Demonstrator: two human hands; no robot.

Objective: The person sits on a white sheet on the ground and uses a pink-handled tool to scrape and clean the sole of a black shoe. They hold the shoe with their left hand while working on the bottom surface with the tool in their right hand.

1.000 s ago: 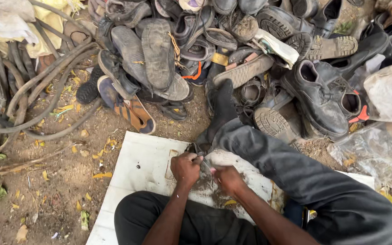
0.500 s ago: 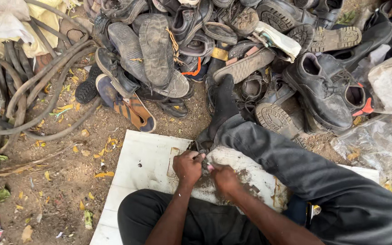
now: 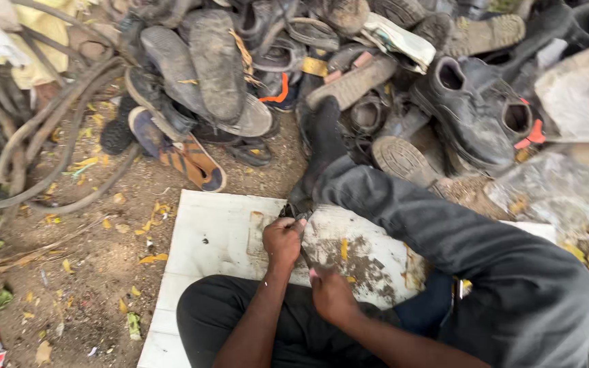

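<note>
My right hand (image 3: 332, 294) has dropped toward the lower middle of the frame, away from my left hand (image 3: 283, 240). Left fist clamps a small dark piece (image 3: 299, 215), steadied on the white board (image 3: 206, 238); right grip I cannot tell.

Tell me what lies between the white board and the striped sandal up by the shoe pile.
In the head view, only bare dirt separates the white board from the striped sandal.

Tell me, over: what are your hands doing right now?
Left hand fisted on small dark thing, unclear. Right hand closed beside it. Both over white board. Shoe pile ahead.
</note>
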